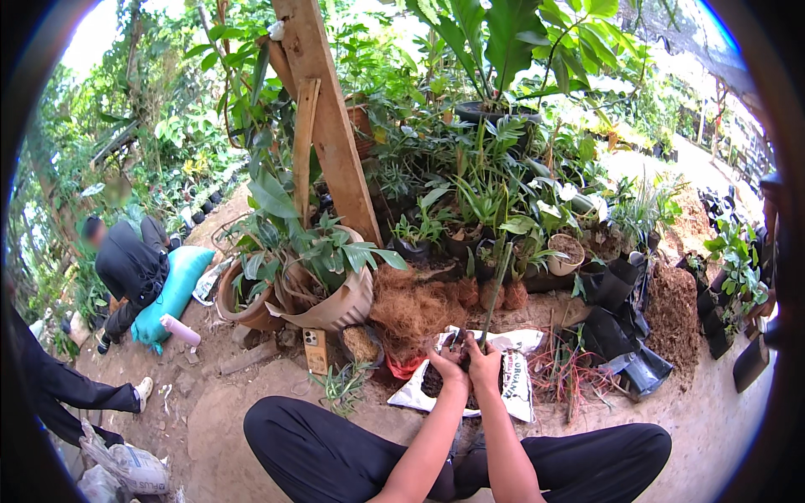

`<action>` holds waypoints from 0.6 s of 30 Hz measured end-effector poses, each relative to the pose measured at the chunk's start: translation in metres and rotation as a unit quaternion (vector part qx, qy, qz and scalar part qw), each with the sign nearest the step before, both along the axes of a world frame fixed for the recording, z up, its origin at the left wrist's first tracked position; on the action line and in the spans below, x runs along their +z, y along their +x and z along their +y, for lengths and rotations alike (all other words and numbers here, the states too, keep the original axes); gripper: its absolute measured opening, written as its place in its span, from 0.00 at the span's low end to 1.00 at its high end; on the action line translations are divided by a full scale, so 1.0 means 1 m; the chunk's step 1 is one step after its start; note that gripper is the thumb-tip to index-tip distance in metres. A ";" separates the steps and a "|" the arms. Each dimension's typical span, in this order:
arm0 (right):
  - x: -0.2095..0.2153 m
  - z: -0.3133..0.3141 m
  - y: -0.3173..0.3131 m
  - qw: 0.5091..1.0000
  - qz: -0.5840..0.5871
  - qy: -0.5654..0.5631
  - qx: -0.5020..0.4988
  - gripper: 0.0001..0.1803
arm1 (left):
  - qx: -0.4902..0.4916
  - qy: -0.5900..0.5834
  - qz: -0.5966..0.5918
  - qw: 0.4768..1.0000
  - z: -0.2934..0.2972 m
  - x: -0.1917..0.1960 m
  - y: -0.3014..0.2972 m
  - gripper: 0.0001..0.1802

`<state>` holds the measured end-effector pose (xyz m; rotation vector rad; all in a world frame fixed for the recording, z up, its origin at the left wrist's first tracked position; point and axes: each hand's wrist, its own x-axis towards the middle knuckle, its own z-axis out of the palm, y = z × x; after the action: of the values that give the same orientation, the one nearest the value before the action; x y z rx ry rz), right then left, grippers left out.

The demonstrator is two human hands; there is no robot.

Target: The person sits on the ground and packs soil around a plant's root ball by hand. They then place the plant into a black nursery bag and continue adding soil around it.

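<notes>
Both my hands meet over a white sack (521,342) laid flat on the ground, with dark soil (432,384) on it. My right hand (484,364) is closed round the lower end of a green stem cutting (498,289), which stands nearly upright and leans slightly right. My left hand (451,366) is pressed against it with curled fingers; dark, soil-like matter shows at its fingertips, and I cannot make out what exactly it grips. A heap of brown coconut fibre (412,308) lies just beyond the sack. Beside the sack, to the right, are thin reddish stems (577,375).
Left of the sack are a phone (315,351), a small pot of granules (361,344) and large planters (335,300). Black plant bags (616,335) and a soil mound (673,323) lie right. A wooden post (335,126) rises behind. Two people are at left, one by a teal sack (173,293).
</notes>
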<state>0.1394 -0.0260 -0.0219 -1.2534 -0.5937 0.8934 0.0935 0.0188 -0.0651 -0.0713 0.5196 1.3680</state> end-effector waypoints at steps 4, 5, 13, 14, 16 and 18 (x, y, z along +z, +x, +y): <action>-0.009 0.001 0.010 0.997 0.079 0.014 -0.006 0.15 | -0.039 0.017 0.058 0.997 0.001 -0.012 0.012 0.43; -0.011 0.001 0.011 0.998 0.059 0.015 -0.017 0.16 | -0.063 0.026 0.093 0.993 -0.001 -0.014 0.014 0.41; -0.017 0.000 0.027 0.982 -0.167 -0.081 0.023 0.34 | -0.071 0.279 0.465 0.837 -0.007 -0.005 0.013 0.28; -0.018 0.000 0.025 0.981 -0.162 -0.095 0.044 0.40 | -0.065 0.269 0.513 0.813 -0.006 -0.004 0.014 0.29; -0.021 -0.001 0.025 0.980 -0.013 -0.089 0.178 0.47 | -0.012 0.291 0.575 0.764 -0.002 -0.002 0.007 0.30; -0.026 0.004 0.019 0.981 0.019 -0.047 0.187 0.47 | -0.004 0.257 0.608 0.751 -0.004 -0.001 -0.003 0.29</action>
<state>0.1581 -0.0220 -0.0475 -1.2255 -0.7802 1.2676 0.0907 0.0151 -0.0659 1.3670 1.1754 1.3676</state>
